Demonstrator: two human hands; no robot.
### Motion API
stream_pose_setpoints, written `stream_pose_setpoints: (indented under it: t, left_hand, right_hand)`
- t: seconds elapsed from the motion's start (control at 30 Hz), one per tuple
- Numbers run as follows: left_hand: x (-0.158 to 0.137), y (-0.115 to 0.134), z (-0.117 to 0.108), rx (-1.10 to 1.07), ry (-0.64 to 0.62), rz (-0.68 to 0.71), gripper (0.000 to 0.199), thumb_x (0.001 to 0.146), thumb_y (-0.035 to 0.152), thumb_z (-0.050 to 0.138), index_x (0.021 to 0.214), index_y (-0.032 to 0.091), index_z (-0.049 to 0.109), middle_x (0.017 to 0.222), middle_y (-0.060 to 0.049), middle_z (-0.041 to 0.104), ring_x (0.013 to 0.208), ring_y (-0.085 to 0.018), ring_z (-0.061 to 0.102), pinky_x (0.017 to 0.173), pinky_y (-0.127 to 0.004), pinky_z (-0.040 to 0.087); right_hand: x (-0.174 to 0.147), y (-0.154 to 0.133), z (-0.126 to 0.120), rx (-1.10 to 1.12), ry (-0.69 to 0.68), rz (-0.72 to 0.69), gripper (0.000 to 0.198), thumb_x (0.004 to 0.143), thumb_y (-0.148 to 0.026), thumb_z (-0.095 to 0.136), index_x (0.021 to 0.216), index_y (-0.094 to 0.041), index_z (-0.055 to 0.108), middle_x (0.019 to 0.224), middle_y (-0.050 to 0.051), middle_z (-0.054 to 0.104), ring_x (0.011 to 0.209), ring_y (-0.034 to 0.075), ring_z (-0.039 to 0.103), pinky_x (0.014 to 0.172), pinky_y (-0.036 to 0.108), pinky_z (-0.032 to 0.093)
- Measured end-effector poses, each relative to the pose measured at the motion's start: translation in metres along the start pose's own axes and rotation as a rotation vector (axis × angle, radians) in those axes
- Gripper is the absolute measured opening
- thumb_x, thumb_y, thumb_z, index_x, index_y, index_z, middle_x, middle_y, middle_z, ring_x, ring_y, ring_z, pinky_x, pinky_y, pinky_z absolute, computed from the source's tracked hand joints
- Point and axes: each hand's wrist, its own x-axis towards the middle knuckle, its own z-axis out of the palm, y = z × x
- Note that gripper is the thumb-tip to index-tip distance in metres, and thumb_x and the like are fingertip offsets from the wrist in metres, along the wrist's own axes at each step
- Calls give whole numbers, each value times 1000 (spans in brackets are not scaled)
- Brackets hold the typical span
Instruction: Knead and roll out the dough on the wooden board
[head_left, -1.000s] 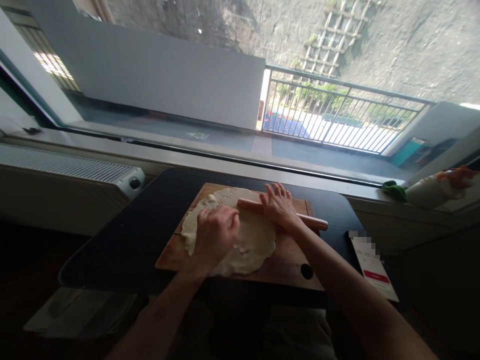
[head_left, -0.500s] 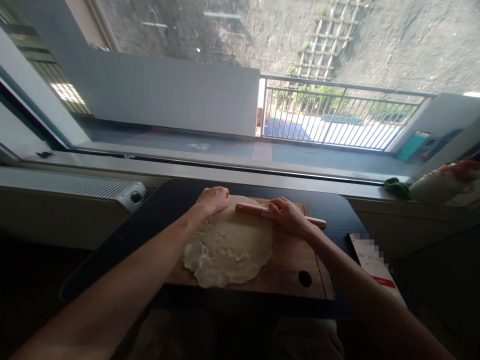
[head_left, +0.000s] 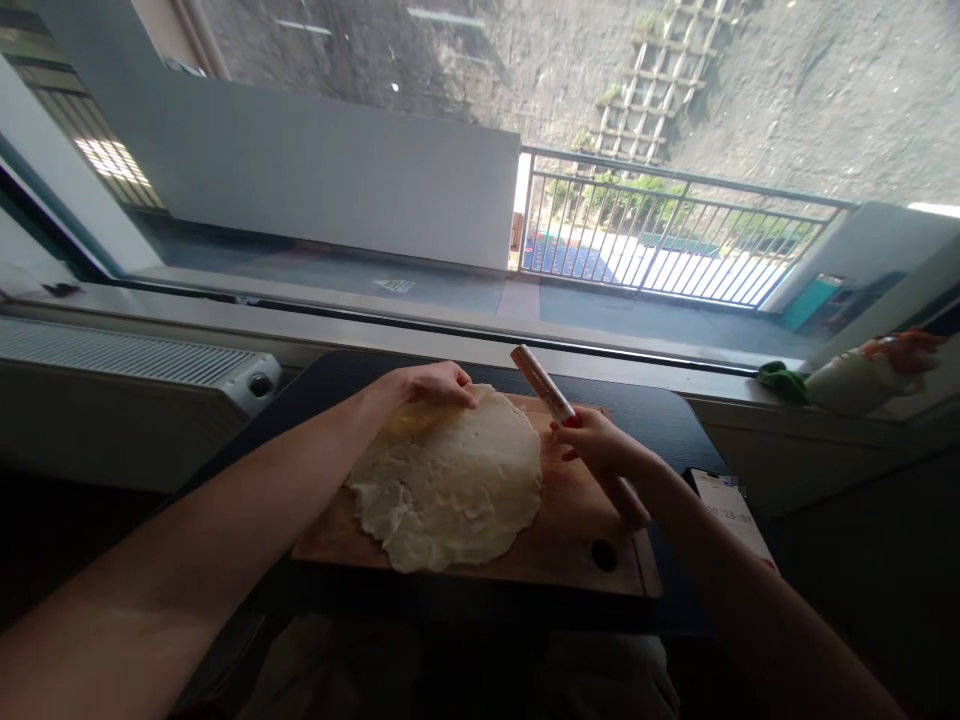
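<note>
A flat, ragged-edged sheet of dough [head_left: 450,490] lies on a wooden cutting board [head_left: 570,550]. My left hand [head_left: 442,385] is closed at the far left edge of the dough, pinching that edge between thumb and fingers. In my right hand [head_left: 596,440] is a wooden rolling pin [head_left: 541,382], gripped round its middle. The pin is tilted, its far end pointing up toward the window and its near end above the board's right side. It is clear of the dough.
The board rests on a dark table [head_left: 675,430]. A phone [head_left: 731,515] showing a timer lies at the table's right edge. Left of the table is a white radiator [head_left: 135,370]. A green cloth [head_left: 782,382] and a pale container [head_left: 847,382] stand on the sill below the large window.
My right hand has closed round the rolling pin and swung it from lying across the dough to a steep slant. My left hand now pinches the dough's edge.
</note>
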Motion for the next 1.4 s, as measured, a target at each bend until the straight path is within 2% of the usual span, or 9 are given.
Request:
stream_pose_setpoints:
  t: [0.13,0.23,0.33,0.4,0.63,0.83,0.97,1.17,1.4]
  left_hand:
    - [-18,-5,-13,-293,-99,201,44,58,44,74,92,17,65,87,-3,69,75,-18,63,66,-27,50]
    - [-15,-19,-25,-386,24,286,43,62,46,72,91,16,64,86,-3,68,76,-16,62,66,-25,49]
    - [0,-38,-30,-275,229,164,40,61,47,71,80,14,62,74,-3,64,67,-15,59,58,-23,45]
    - [10,-52,-32,-161,268,46,40,59,48,72,77,13,62,69,-3,62,65,-15,57,55,-22,42]
    - [-3,-81,-41,-109,162,-311,52,64,64,64,74,13,59,61,-3,58,61,-15,54,57,-26,41]
    - [-35,-78,-37,-50,129,-145,40,53,51,73,73,17,65,73,-3,64,66,-15,55,55,-23,40]
    - [-46,-80,-35,-73,97,-272,40,54,51,71,72,16,65,66,-2,60,58,-14,52,52,-24,38]
    - [-48,-89,-18,26,267,-114,27,53,36,70,70,17,65,63,0,59,61,-16,55,52,-23,38]
    - [-77,-84,4,-123,418,-172,44,61,25,64,103,16,52,74,-1,61,64,-17,61,52,-22,47]
  right_hand:
    - [18,-14,15,155,-86,-7,18,72,-19,62,90,-16,59,85,2,62,72,12,59,68,25,53]
    - [15,-20,20,148,-195,5,19,71,-19,63,89,-16,60,81,1,63,68,11,59,66,23,51]
    - [1,-22,21,50,-223,8,17,69,-17,66,85,-15,61,78,1,63,67,11,58,63,21,48]
    - [-8,-22,22,9,-197,11,21,67,-17,67,87,-14,61,77,0,63,66,10,57,62,20,47]
    - [0,-10,41,43,-81,-11,20,68,-20,66,87,-15,60,72,-1,59,60,10,55,53,21,48]
    - [11,-9,48,17,10,2,13,65,-13,63,76,-16,58,63,-3,54,52,8,50,47,20,44]
    - [7,-15,41,48,26,-7,20,66,-16,63,85,-17,58,69,-2,56,56,10,54,49,22,48]
    - [2,-9,56,-34,35,-5,17,62,-12,64,78,-15,58,64,-2,54,51,8,50,43,19,42]
    - [-4,-14,37,6,-42,-14,31,63,-11,62,93,-17,56,68,-2,58,52,10,55,47,21,47]
